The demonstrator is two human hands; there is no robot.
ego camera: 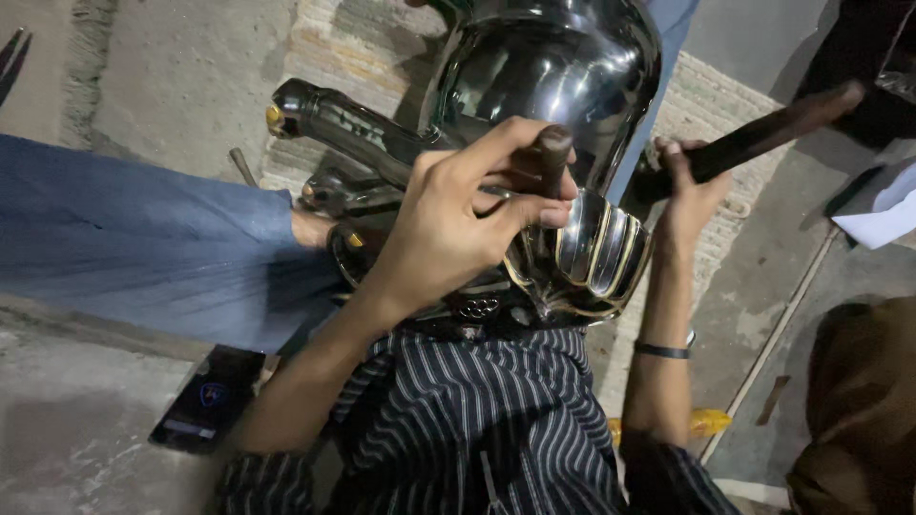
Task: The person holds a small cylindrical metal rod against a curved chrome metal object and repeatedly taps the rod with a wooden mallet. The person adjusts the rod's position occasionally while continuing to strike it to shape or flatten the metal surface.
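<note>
A large shiny metal vessel (553,76) with a ribbed, gold-lined neck (601,253) lies across my lap. My left hand (458,219) is closed around a short dark punch-like tool (551,157), its tip set against the ribbed neck. My right hand (689,186) grips a dark wooden handle (763,133) raised to the right of the vessel. A dark metal spout or arm (343,119) with a brass tip sticks out to the left.
Another person's blue-trousered leg (143,248) stretches in from the left. A dark phone (210,396) lies on the concrete floor at lower left. A woven mat (372,48) is under the vessel. White paper (883,215) sits at right.
</note>
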